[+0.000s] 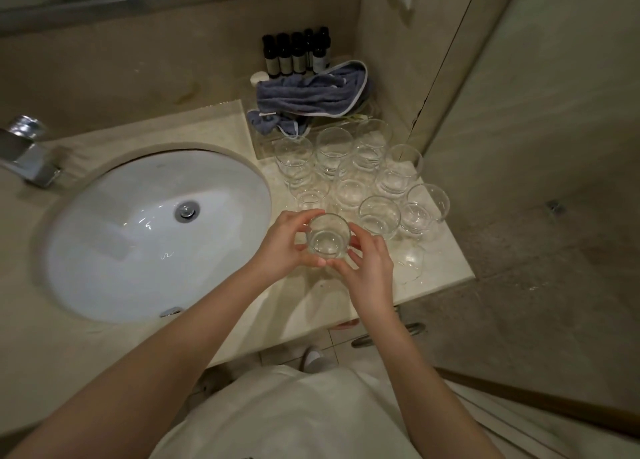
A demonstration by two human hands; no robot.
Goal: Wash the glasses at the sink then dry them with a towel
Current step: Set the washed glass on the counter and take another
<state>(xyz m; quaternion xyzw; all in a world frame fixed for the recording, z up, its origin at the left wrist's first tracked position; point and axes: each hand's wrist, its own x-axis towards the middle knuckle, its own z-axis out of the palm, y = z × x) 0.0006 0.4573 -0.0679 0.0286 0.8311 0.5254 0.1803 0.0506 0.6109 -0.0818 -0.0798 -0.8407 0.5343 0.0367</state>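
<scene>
A clear short glass (pixel 328 236) stands upright over the counter just right of the sink. My left hand (pixel 284 243) holds its left side, fingers curled round it. My right hand (pixel 367 268) holds its right side, fingertips on the wall and base. Several more clear glasses (pixel 367 171) stand grouped on the counter behind it. A crumpled blue-grey towel (pixel 311 94) lies on a clear tray at the back. The white oval sink (pixel 104 243) lies to the left, dry-looking, with its drain in the middle.
A chrome tap (pixel 27 153) stands at the sink's left. Several dark small bottles (pixel 294 53) line the back wall. The counter's right edge (pixel 446 285) drops off beside a glass shower partition. A cabinet handle (pixel 388 334) shows below the counter.
</scene>
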